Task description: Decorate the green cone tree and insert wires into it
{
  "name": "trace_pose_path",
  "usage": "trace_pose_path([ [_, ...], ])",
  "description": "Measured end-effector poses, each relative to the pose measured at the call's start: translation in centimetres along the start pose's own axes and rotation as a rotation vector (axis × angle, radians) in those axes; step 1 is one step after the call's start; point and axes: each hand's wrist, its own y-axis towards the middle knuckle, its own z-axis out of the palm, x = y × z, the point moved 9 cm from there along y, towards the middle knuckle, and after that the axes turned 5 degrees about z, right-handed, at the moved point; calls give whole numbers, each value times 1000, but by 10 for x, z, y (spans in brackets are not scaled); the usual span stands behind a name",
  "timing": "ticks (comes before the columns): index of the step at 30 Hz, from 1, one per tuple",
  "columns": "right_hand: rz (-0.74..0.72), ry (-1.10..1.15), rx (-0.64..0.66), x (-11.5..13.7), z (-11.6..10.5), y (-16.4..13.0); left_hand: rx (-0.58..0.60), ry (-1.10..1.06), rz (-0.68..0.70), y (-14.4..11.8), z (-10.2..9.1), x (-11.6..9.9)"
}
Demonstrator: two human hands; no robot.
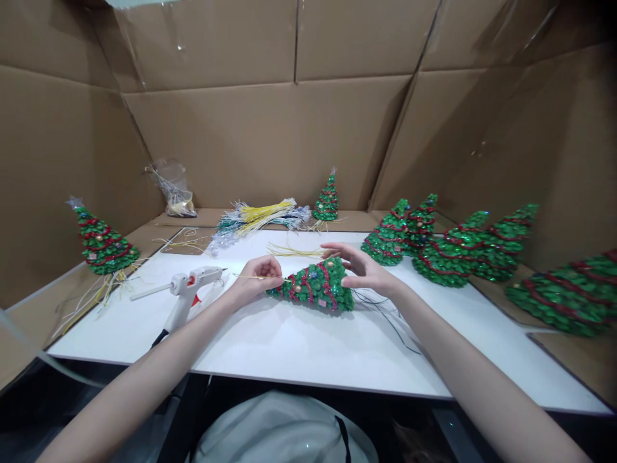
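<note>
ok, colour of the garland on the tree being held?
Red, winding around the green tree, which lies on its side between the left hand and right hand. Head view.

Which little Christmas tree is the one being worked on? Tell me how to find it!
Look at the white table inside the cardboard walls, right in the middle. Between the left hand and right hand lies a green tree with red garlands, its tip pointing left toward the glue gun. It is the only tree lying on the white top; the others stand or lean along the cardboard edges.
</note>
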Motion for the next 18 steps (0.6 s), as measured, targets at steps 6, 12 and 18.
trace_pose_path([
  [6,-40,-9,-27,7,-1,-2,-3,22,-52,-2,1,8],
  [12,-66,-50,-47,13,0,-2,-7,30,-54,-2,0,7],
  [18,-99,-86,-55,18,0,0,-21,93,-23,-2,0,3],
])
